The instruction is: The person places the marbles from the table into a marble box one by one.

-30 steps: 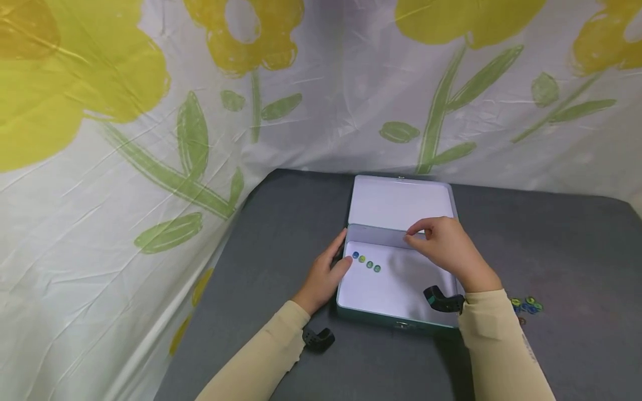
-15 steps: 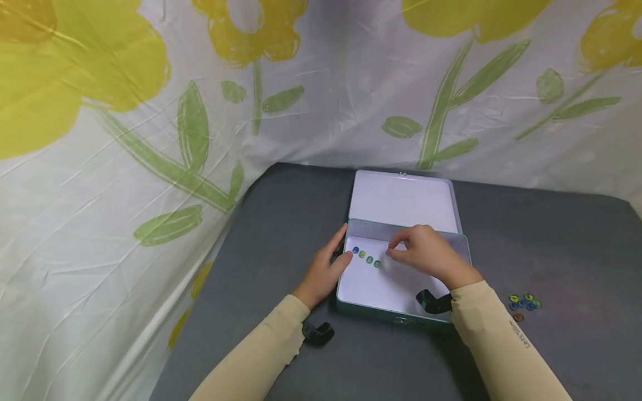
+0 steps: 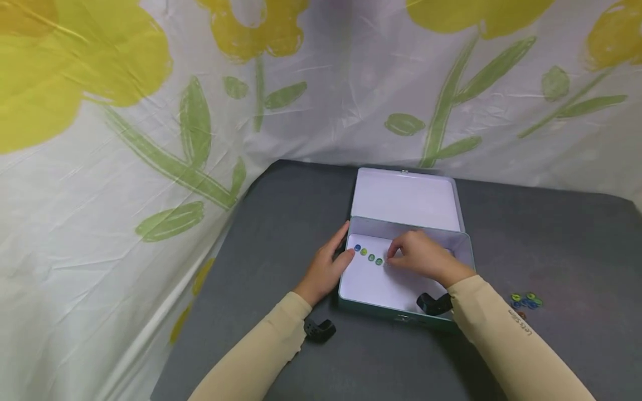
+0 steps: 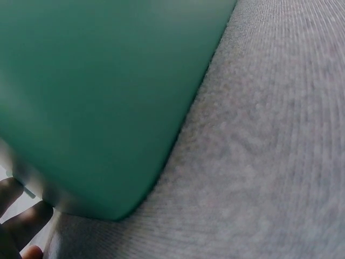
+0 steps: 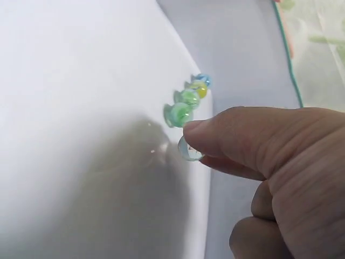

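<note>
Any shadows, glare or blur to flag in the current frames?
Right wrist: broad soft shadow across the box beside the right hand, small bright spots in it near the pinched marble. Left wrist: box edge blurred beside the underlit left hand. Head: shadow on the table in front of the box; pile too small for detail.

On a dark grey table covered in ribbed cloth (image 3: pixel 296 223), an open rectangular green box with white interior (image 3: pixel 371 309) is set; to its right, small green and blue glass marbles (image 3: pixel 527 302) are clustered.
</note>
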A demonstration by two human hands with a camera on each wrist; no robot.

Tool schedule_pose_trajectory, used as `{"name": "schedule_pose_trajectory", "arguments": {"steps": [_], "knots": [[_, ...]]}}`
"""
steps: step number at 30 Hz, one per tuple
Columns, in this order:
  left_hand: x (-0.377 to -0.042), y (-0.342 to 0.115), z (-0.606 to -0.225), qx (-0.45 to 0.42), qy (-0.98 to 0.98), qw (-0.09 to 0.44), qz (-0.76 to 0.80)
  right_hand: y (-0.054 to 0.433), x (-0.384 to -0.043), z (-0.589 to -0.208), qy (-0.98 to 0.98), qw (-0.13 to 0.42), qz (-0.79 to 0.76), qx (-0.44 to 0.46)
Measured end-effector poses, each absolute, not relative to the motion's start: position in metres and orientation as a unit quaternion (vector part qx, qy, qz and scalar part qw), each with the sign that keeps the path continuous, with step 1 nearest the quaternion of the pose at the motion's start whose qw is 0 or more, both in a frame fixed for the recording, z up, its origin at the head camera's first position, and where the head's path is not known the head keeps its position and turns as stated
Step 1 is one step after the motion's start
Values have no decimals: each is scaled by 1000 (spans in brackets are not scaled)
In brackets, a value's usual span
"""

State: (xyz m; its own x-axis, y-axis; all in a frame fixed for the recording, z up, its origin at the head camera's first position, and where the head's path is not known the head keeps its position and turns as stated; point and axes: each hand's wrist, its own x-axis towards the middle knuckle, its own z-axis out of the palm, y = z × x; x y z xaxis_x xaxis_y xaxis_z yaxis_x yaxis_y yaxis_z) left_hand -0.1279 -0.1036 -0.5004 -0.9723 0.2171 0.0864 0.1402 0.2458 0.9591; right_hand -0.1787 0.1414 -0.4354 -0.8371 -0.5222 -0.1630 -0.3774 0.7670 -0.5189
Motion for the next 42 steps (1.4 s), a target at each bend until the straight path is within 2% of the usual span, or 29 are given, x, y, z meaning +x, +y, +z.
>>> {"name": "schedule_pose_trajectory", "arguments": {"steps": [25,36,42], "knots": [[-128,-103,-501,111,794,24,597,138,-176,-438,921,171,-236,-256],[-128,-102,-501,103,796,28,596,141,-177,-438,923,156,-248,-249],[-128,-102,-501,108,795,26,596,146,-176,-431,924,127,-275,-235]]}}
